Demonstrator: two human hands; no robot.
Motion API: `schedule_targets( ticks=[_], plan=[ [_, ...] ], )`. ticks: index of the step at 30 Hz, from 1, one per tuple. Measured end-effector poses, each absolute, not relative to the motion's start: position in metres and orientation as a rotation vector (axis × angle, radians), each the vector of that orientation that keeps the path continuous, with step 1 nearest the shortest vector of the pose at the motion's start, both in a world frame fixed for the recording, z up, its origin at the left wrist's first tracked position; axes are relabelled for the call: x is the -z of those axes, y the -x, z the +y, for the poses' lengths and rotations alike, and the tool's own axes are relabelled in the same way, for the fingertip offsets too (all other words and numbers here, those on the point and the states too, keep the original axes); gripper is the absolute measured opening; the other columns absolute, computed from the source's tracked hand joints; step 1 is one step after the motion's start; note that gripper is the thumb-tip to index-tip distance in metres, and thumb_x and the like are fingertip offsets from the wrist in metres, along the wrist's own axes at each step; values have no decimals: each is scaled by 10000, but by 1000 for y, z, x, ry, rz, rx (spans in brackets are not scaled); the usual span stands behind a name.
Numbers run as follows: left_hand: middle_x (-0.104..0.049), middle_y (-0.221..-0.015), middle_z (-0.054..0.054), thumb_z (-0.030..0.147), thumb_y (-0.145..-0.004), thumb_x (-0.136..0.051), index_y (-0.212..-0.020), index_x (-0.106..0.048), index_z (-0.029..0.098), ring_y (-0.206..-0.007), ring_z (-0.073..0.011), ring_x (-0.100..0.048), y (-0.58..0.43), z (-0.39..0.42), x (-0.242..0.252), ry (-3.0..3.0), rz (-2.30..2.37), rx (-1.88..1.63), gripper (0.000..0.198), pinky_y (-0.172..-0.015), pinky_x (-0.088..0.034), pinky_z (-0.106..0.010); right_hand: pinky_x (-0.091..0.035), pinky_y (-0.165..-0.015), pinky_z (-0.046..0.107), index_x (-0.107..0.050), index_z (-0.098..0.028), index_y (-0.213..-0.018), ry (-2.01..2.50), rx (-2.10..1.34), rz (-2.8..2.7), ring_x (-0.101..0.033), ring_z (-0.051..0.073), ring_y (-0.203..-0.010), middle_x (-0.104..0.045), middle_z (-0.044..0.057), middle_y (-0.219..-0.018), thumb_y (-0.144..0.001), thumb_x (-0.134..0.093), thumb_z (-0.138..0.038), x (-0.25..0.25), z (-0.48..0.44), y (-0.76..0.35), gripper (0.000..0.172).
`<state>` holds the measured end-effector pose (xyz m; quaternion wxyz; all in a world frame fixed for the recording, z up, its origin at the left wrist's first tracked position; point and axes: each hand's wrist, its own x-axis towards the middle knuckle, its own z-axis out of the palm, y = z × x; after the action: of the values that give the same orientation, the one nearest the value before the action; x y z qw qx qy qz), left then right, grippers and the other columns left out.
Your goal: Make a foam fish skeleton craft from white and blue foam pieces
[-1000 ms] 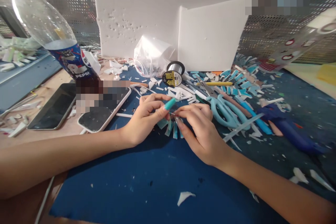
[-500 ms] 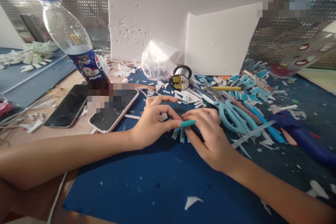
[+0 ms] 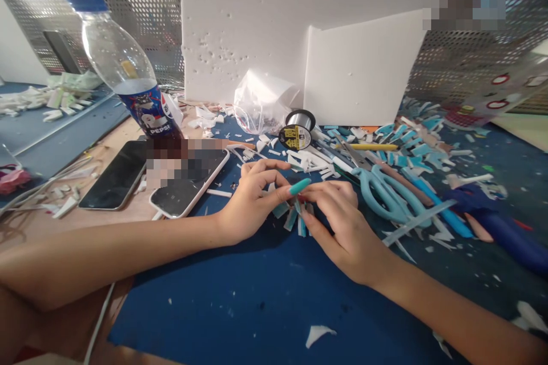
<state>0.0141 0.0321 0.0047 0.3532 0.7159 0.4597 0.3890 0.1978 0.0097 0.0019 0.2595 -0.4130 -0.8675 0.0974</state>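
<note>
Both hands meet over the blue mat. Between and below their fingertips, a fan of blue-and-white strips shows, its upper part hidden by the fingers. My left hand is closed in a pinch at the fan's upper left, a long teal nail on its thumb pointing up and right. My right hand pinches from the other side, thumb and index finger closed at the strips' right end. Just behind the fingers lie white offcuts. Light-blue scissors rest to the right of my right hand.
Two phones and a Pepsi bottle stand or lie at left. Behind are a thread spool, a plastic bag and white foam boards. Blue-white scraps, a yellow pencil and a dark-blue tool are at right.
My left thumb has tilted upward, its nail lifting away from the right fingers. More of the blue-and-white strips show beneath the hands. The whole view has shifted slightly.
</note>
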Motion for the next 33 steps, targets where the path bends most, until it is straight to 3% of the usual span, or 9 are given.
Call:
schedule_targets(
  ticks=[5,16,26,33],
  plan=[
    [-552,-1164,-36,301,-776,-649,-707,-635,205,-1183,-251,-404,-14,32,-6,-1851,1145,-1021,120,-1028,-219,-486,-383,-814,450,-485,-210,-956,1119,-268,-2350,-423,270,-984,-528,97,-1000,-888,-452,-243,-4,10,-197,83],
    [-582,-1091,-24,253,-911,-435,-636,-572,171,-1119,-197,-459,-14,37,-3,-1958,1093,-1055,318,-999,-236,-418,-383,-842,427,-499,-190,-993,1129,-165,-2349,-445,262,-993,-561,99,-1000,-901,-432,-250,-2,10,-193,128],
    [-584,-1003,-35,269,-905,-427,-587,-555,167,-1042,-203,-477,-15,32,-5,-1957,973,-1066,357,-1009,-227,-428,-351,-840,425,-531,-166,-977,1196,-57,-2318,-425,262,-979,-560,113,-1012,-931,-341,-232,-4,5,-189,207],
    [-556,-928,-74,415,-915,-336,-609,-549,173,-937,-211,-480,-15,35,6,-1818,918,-1148,445,-911,-367,-404,-342,-846,422,-541,-144,-974,1187,42,-2317,-408,266,-985,-564,124,-1020,-935,-340,-239,1,5,-190,226]
  ],
)
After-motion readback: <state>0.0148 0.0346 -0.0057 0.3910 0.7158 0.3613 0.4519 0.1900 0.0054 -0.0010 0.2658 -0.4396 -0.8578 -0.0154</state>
